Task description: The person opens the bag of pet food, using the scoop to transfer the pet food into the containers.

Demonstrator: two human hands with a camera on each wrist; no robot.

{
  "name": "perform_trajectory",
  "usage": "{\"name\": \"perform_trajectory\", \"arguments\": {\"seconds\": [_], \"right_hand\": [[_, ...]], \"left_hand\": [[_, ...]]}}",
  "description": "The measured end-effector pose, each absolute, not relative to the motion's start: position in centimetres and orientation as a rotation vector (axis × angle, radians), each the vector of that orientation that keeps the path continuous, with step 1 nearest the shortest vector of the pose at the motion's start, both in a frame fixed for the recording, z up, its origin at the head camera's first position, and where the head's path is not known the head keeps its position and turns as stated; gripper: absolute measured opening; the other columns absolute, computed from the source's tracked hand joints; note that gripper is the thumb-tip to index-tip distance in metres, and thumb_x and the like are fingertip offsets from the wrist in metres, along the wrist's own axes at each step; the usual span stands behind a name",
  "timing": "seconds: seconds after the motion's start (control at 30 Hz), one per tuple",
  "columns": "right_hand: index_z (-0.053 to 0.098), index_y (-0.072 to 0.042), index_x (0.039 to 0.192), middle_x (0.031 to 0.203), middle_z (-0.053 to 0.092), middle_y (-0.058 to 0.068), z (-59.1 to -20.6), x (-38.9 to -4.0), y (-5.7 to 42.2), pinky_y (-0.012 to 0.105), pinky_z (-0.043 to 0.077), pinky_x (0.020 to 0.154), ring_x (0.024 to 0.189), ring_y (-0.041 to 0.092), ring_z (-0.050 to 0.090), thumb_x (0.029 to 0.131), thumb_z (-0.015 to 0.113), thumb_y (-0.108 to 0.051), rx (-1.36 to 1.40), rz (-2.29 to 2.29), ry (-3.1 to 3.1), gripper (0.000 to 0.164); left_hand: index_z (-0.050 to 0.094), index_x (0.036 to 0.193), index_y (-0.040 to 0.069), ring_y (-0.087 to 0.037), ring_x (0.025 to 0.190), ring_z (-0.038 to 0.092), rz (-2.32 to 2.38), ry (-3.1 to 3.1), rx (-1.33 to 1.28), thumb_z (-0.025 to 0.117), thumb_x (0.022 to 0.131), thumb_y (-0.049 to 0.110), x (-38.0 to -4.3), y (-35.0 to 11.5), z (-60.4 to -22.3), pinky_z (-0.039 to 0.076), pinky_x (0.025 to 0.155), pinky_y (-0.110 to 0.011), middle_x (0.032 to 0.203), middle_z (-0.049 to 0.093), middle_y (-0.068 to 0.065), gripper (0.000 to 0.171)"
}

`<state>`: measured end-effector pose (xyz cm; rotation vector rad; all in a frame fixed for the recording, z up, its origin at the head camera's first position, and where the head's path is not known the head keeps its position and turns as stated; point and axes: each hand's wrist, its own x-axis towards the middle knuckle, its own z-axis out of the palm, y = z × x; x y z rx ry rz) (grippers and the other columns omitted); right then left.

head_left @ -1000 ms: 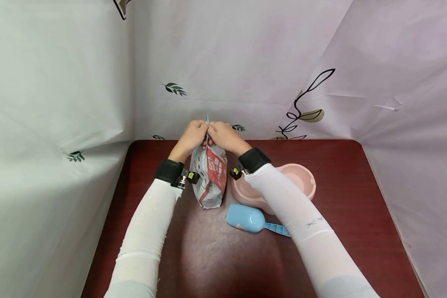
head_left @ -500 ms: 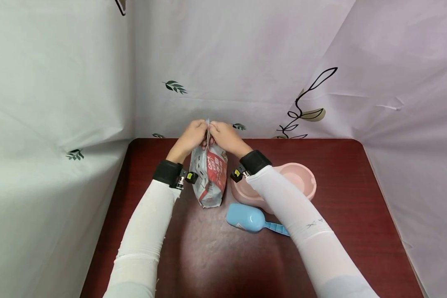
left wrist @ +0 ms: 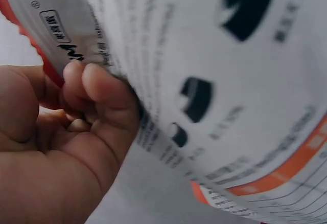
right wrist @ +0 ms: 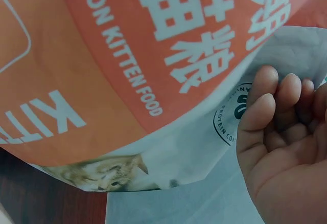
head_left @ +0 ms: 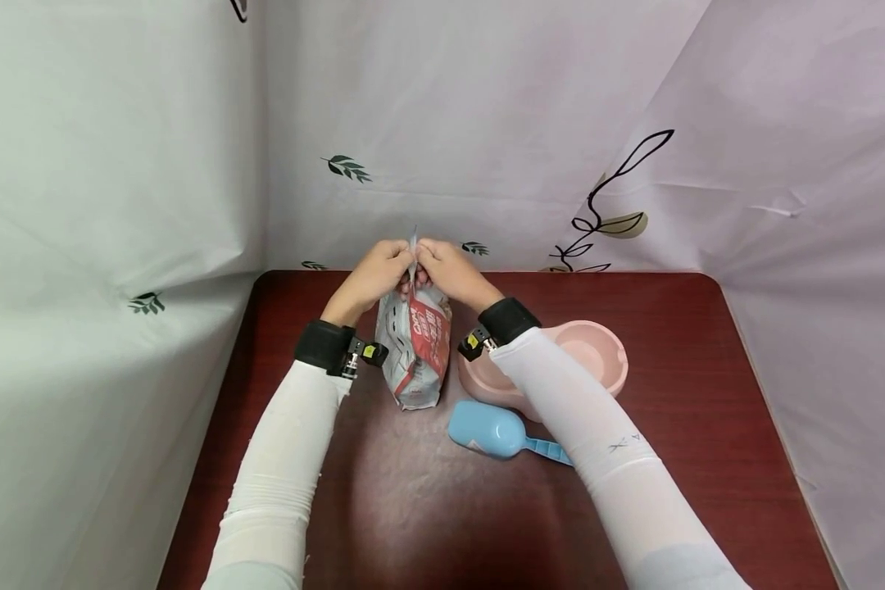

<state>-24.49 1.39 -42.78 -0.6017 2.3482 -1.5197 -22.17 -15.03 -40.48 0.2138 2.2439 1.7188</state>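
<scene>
A kitten food bag (head_left: 429, 332), grey-white with red and orange panels, stands upright near the table's far edge. From its left side my left hand (head_left: 378, 272) pinches the bag's top edge. On the other side my right hand (head_left: 448, 269) grips the same edge, close against the left. The left wrist view has the left hand (left wrist: 76, 137) with curled fingers at the bag's printed side (left wrist: 204, 70). In the right wrist view, curled fingers of the right hand (right wrist: 286, 142) lie by the bag's upper part (right wrist: 168, 45); their exact contact is partly hidden.
Right of the bag sits a pink double bowl (head_left: 593, 348), partly covered by the right forearm. A blue scoop (head_left: 487, 428) lies in front of it, its handle end hidden under the sleeve. Patterned cloth (head_left: 472, 123) hangs behind the dark red table (head_left: 678, 360).
Both hands keep hold of the bag's top. The left wrist has shifted slightly left, and the top edge between the hands has moved a little. Bowl and scoop stay put.
</scene>
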Motion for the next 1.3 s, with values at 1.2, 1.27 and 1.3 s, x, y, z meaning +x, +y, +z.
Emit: {"name": "perform_trajectory", "arguments": {"seconds": [1.2,1.27,1.3], "right_hand": [[0.056,-0.006,0.076,0.068,0.056,0.004,-43.3,-23.7,0.7,0.028,0.050,0.064,0.062,0.016,0.054,0.105,0.045,-0.019,-0.350,-1.819,2.186,0.033],[0.056,-0.007,0.076,0.069,0.056,0.004,-43.0,-23.7,0.6,0.028,0.053,0.063,0.062,0.014,0.056,0.104,0.047,-0.018,-0.325,-1.815,2.151,0.031],[0.056,-0.007,0.077,0.070,0.056,0.005,-42.9,-23.7,0.6,0.028,0.054,0.063,0.062,0.014,0.057,0.104,0.047,-0.017,-0.315,-1.810,2.133,0.030]], "left_hand": [[0.051,0.082,0.002,-0.010,0.055,0.043,1.928,2.180,0.219,0.039,0.111,0.013,-21.7,-15.0,-42.1,0.039,0.054,-0.023,0.066,0.050,0.000,0.033],[0.047,0.079,0.004,-0.010,0.055,0.042,1.934,2.181,0.213,0.039,0.110,0.011,-21.7,-14.9,-42.0,0.037,0.054,-0.023,0.064,0.046,0.001,0.033],[0.046,0.078,0.004,-0.009,0.055,0.041,1.937,2.181,0.209,0.039,0.110,0.010,-21.7,-14.9,-42.0,0.036,0.054,-0.023,0.064,0.045,0.001,0.033]]}}
